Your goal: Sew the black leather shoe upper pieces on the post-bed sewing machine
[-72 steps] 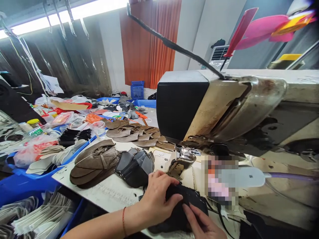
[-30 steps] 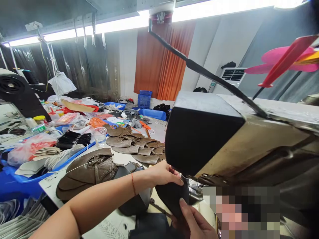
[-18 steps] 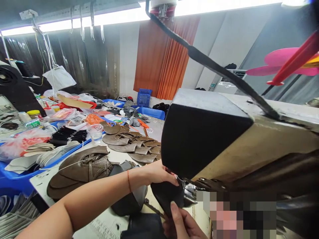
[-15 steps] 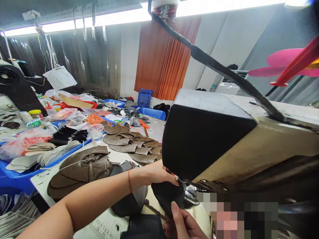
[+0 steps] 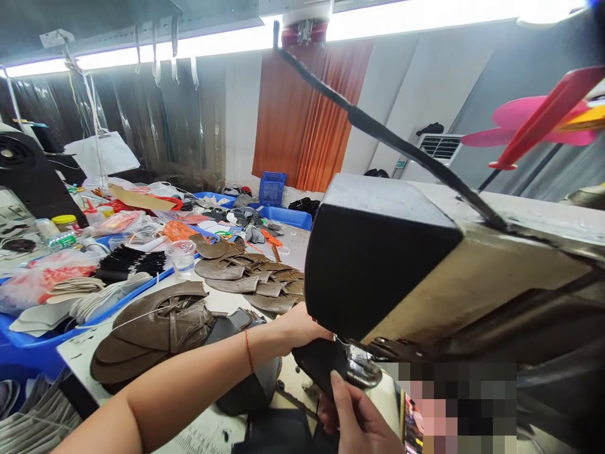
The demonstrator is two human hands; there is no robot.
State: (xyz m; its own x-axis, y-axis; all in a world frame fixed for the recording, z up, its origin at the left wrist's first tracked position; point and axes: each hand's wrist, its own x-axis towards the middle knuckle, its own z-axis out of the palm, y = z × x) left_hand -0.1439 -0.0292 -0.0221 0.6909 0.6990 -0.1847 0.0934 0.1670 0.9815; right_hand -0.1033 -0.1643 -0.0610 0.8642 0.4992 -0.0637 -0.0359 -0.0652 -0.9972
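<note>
A black leather-like shoe piece [image 5: 316,364] lies at the sewing machine's metal working end [image 5: 366,372], under the black-fronted machine head [image 5: 373,265]. My left hand [image 5: 302,329], with a thin red string at the wrist, grips its far edge; the fingertips are partly hidden by the head. On the near edge, my right hand [image 5: 359,419] pinches the piece between thumb and fingers. More dark curved pieces [image 5: 250,384] lie beneath my left forearm. Another flat black piece [image 5: 278,432] rests at the near edge of the view.
Brown shoe uppers [image 5: 155,334] lie stacked at left, and overlapping brown pieces [image 5: 255,274] spread behind. A blue tray [image 5: 28,334] holds pale and black cut parts. A black cable [image 5: 378,129] runs down to the machine. Blurred blocks cover part of the lower right.
My right hand and the near edge of the black piece have shifted slightly up and right. My left hand keeps its grip. The view has turned a little.
</note>
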